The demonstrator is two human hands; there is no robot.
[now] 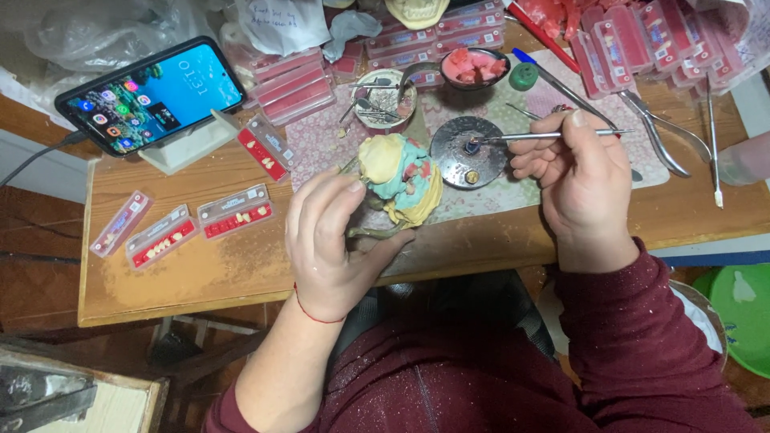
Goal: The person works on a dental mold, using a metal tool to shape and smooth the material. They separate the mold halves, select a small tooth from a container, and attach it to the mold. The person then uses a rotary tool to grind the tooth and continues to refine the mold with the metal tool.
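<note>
Wooden bench [200, 273]: bowl [473, 68] holds pink wax; tray [235, 212] holds teeth.

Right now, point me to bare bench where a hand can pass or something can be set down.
Most free wood is on the bench at front left, between the three tooth cards and the near edge. A narrower strip lies right of the right hand, below the pliers. Crowded: the back row of red tooth boxes, the phone, and the middle around the left hand and dental model.
</note>
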